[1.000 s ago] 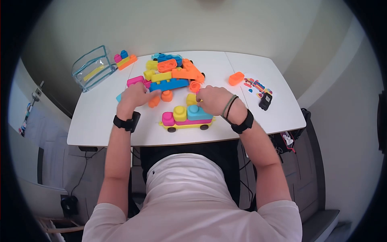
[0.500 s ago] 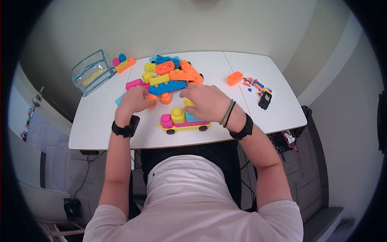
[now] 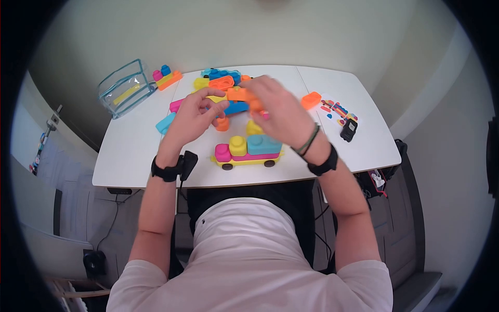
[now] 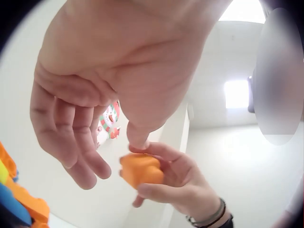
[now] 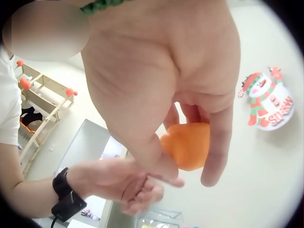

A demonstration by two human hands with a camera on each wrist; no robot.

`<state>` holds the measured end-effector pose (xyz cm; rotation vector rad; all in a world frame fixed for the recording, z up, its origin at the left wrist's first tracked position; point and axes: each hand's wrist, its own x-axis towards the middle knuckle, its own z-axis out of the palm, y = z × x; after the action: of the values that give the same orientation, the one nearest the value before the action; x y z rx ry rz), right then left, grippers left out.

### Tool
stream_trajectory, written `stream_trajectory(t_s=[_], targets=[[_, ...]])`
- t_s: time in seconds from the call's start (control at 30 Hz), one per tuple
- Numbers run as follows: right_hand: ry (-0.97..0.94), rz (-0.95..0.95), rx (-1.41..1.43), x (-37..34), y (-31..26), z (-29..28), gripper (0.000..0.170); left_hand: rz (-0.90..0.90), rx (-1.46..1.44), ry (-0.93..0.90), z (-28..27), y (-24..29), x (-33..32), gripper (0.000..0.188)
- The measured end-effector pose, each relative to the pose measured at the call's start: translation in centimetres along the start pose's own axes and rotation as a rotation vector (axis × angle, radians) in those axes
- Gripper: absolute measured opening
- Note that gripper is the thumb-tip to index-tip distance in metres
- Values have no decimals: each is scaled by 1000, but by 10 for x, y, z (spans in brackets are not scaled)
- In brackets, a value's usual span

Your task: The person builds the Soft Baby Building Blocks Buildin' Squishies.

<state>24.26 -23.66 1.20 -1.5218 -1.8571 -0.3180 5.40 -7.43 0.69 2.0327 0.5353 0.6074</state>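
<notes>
Three blocks (image 3: 238, 146) top the toy car (image 3: 248, 163); the tabletop's (image 3: 130, 166) far-edge pile (image 3: 221, 82) remains, right grip (image 3: 283, 112) pinching an orange block (image 5: 190, 145), left grip (image 3: 195, 120) loosely spread.

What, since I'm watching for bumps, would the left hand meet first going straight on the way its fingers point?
Probably the orange block in the right hand: in the head view, the left hand points toward it. Depth is unclear, so the right hand itself might come first.
</notes>
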Motion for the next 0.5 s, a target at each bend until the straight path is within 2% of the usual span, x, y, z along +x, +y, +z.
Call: stream_trajectory(t_s=[0.03, 0.1, 0.13, 0.2, 0.23, 0.27, 0.3, 0.33, 0.37, 0.4, 0.43, 0.5], targets=[[69, 32, -24, 1, 2, -8, 48, -3, 2, 8, -4, -14, 9, 32], [81, 57, -9, 0, 6, -20, 46, -22, 512, -32, -9, -61, 27, 35], [96, 88, 0, 1, 8, -23, 43, -23, 511, -28, -5, -84, 31, 35], [91, 119, 1, -1, 10, -25, 45, 75, 784, 158, 4, -116, 37, 47], [89, 156, 1, -4, 10, -26, 47, 79, 781, 159, 5, -114, 41, 47], [90, 160, -4, -5, 9, -27, 47, -74, 808, 146, 6, -112, 47, 59], [-25, 209, -6, -6, 6, -28, 45, -227, 834, 129, 7, -110, 52, 71], [-138, 261, -4, -9, 3, -28, 44, -221, 837, 118, 9, -102, 53, 71], [-133, 275, 0, -12, 6, -25, 44, -301, 866, 117, 9, -90, 51, 76], [-215, 214, 51, -13, 12, -22, 43, -381, 893, 118, 11, -84, 50, 82], [-295, 148, 102, -14, 14, -20, 41, -377, 898, 109, 12, -84, 50, 82], [-309, 134, 93, -15, 13, -20, 40, -358, 962, 82, 12, -85, 49, 88]])
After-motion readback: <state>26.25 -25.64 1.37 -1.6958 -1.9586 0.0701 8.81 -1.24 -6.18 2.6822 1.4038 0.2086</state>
